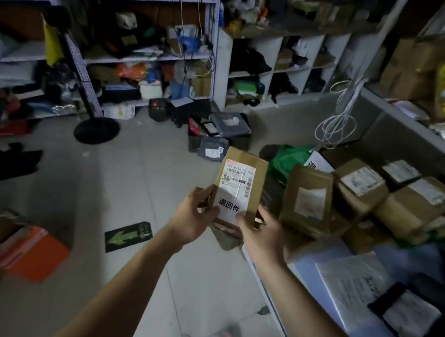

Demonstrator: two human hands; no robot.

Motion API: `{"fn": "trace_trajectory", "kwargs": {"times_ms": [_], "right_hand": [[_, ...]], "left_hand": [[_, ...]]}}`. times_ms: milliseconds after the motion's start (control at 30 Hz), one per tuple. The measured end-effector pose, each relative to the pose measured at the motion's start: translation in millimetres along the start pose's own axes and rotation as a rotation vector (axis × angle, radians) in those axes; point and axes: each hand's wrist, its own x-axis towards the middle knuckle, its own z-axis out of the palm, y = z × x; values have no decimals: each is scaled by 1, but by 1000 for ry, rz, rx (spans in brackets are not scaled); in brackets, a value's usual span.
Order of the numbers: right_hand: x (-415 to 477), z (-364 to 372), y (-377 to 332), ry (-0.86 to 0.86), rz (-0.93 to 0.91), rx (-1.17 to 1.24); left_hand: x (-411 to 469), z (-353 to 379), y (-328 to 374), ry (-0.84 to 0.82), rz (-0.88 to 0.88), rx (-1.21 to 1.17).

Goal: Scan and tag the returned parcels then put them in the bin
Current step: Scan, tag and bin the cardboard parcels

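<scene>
Parcel: the flat brown cardboard parcel (244, 171) is held in mid-air over the grey tiled floor (140, 184), with its printed face turned up toward the wearer.
Tag: a white sticker with black characters (228, 205) sits just below the white barcode label (238, 179).
Left hand: the left hand (193, 216) is clamped on the lower left edge, thumb on the front and fingers curled behind.
Right hand: the right hand (260, 235) grips the lower right corner, its thumb pressing the sticker's edge.
Why so: probably to smooth the tag down while keeping the barcode uncovered for reading.
Right side: a heap of brown cardboard parcels (357, 195) lies just beside the right hand, and the pale table edge (316, 270) runs under that forearm, so there is little room that way.
Ahead: a black floor crate of grey packets (193, 140) stands beyond the parcel. Whether it is the bin, I cannot tell.
Left: the floor is open, with the orange carton (36, 252) well apart.
</scene>
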Motion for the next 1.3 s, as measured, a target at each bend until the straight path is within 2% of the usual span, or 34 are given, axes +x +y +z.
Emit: {"fn": "trace_trajectory", "kwargs": {"times_ms": [167,333,467,567,667,833,1000,1133,1300], "right_hand": [[103,61,19,-17,56,-61],[218,110,38,10,103,22],[301,129,47,93,96,-17],[356,132,66,154,210,-60],[406,133,94,222,307,-114],[474,139,169,356,481,-148],[526,163,261,465,667,-134],[552,201,353,508,781,-59],[574,258,488,504,843,-1]], "left_hand": [[109,-29,-45,-8,-52,76],[238,-42,-82,-57,-129,221],[339,-38,-105,-148,-179,257],[398,-20,-124,-239,-222,215],[457,5,-147,-355,-185,239],[549,56,-207,-566,-132,262],[623,108,-301,-809,-119,274],[657,136,-394,-902,-174,309],[679,171,-537,-921,-239,417]]}}
